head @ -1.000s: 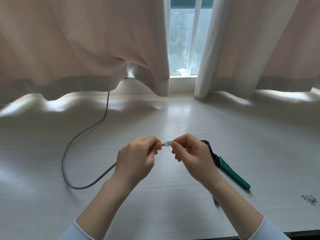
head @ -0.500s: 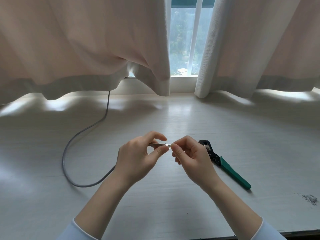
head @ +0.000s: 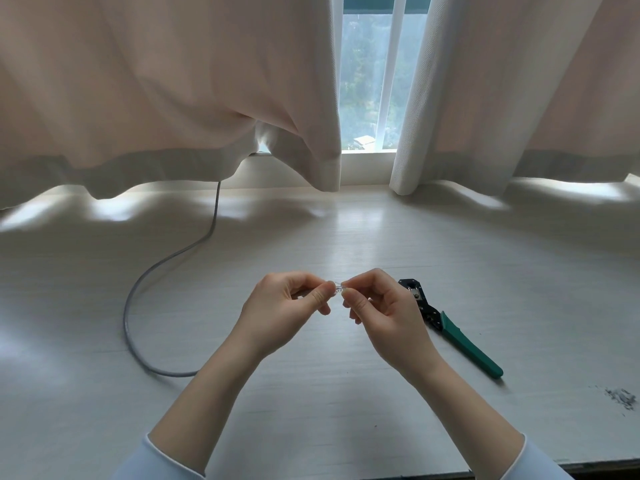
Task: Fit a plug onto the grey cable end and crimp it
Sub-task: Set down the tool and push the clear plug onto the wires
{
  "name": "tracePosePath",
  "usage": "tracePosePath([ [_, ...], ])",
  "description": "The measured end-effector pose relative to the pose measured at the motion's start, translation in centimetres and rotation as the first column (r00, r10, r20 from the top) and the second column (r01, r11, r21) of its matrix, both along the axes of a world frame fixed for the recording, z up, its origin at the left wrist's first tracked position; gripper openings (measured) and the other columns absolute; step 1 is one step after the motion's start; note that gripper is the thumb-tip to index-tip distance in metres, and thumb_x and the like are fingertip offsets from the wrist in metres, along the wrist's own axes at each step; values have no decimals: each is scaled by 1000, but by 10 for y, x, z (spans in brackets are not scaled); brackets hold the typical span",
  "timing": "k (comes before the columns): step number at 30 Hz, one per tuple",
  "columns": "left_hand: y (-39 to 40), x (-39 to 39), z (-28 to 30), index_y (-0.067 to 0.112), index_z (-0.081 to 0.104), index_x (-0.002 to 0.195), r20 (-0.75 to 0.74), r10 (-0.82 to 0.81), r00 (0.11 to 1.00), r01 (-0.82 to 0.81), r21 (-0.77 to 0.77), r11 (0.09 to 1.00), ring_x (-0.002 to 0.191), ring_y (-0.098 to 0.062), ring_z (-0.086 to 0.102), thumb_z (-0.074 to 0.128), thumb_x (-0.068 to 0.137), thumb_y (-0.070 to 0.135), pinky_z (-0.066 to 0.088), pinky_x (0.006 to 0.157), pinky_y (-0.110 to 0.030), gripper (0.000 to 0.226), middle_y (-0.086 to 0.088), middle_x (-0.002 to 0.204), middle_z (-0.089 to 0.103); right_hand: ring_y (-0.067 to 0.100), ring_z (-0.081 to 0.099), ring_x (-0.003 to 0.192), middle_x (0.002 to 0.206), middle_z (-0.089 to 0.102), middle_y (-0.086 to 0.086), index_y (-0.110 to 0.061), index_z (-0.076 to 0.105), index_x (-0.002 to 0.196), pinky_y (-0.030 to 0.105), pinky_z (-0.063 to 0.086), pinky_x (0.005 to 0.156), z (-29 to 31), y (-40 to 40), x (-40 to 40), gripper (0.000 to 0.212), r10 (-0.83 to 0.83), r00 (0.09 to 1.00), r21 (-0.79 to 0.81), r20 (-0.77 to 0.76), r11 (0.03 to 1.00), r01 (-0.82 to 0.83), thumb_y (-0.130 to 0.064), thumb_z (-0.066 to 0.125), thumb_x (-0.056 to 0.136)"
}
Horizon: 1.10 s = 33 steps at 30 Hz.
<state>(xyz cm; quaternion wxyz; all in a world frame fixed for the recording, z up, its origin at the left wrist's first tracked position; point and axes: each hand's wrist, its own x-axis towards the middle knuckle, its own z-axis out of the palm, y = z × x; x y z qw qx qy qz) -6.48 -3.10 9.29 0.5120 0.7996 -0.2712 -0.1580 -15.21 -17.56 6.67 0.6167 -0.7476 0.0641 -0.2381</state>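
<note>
Centrally, above the white counter (head: 346,230), a small clear plug (head: 338,288) is held between the two hands, its long axis lying roughly level and running left to right. The grip of the left hand (head: 284,306) is pinched thumb against forefinger at the plug's left side, where the grey cable (head: 152,271) end is hidden inside the fingers. The grip of the right hand (head: 381,306) is pinched on the plug's right end, thumb and forefinger pressed together around it. How far the cable end is seated in the plug cannot be told.

One grey cable is seen: it comes from under the left curtain (head: 156,81), is curved in a wide loop on the counter to the left, and passes beneath the left forearm. One crimping tool (head: 446,323) with green handles is laid flat on the counter just right of the right hand, its black head pointing away and to the left, its handles pointing toward the near right. A small patch of grey scraps (head: 621,398) is scattered near the counter's right edge. Two curtains are hung before the window (head: 367,81).
</note>
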Motion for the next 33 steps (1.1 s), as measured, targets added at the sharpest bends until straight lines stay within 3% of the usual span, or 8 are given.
tracePosePath([
  [2,0,0,1,27,75,79,-61,-20,998,18,-34,999,77,-25,66,67,84,44,51,75,-46,19,7,69,74,8,59,62,70,67,-14,-19,64,81,19,47,59,1,-1,0,18,0,1000,0,3,1000,0,-3,64,88],
  [7,-2,0,3,21,76,80,-149,-40,988,30,-70,997,71,-5,62,69,86,34,45,70,-23,16,7,66,72,11,60,62,70,68,-12,-21,65,81,21,49,60,1,-1,-1,18,2,1000,19,16,1000,-2,-4,65,88],
  [12,-3,0,0,20,75,80,-148,-33,988,20,-86,996,69,-10,58,68,87,32,43,67,-26,15,9,65,71,12,61,67,76,68,-8,-21,66,84,25,50,62,1,-5,-1,15,-3,1000,-4,-16,1000,3,-6,66,87],
  [15,-3,0,-3,21,74,79,-136,-25,990,12,-96,995,67,-16,53,67,87,33,40,63,-26,16,9,66,72,9,61,75,84,67,-7,-25,65,97,28,51,68,-1,-10,-4,10,-31,995,-78,-92,997,24,-24,68,87],
  [17,-2,0,-5,22,73,79,-128,-9,992,-2,-92,996,65,-15,51,67,87,35,38,57,-20,16,10,67,72,7,58,80,90,63,-9,-26,62,105,18,46,70,-6,-18,-9,29,-121,981,-164,-154,982,95,-45,62,83],
  [22,-1,3,-7,25,73,78,-112,19,994,-29,-86,996,65,-14,50,67,86,38,38,57,-22,16,12,68,72,26,40,111,117,48,5,-14,49,120,39,36,91,-29,-51,-30,85,-541,744,-691,-391,707,151,-79,28,70],
  [26,0,4,-8,25,73,79,-98,29,995,-36,-78,996,66,-12,53,67,85,40,38,60,-27,17,12,69,73,29,29,118,124,30,5,-18,36,130,48,33,96,-50,-70,-49,103,-635,543,-703,-549,702,109,-91,29,58],
  [33,2,4,-8,27,72,77,-85,67,994,-71,-56,996,60,-9,50,67,87,38,37,56,-24,16,13,68,73,28,28,115,119,29,4,-22,33,128,46,32,98,-63,-74,-62,100,-640,410,-694,-649,720,25,-89,48,56],
])
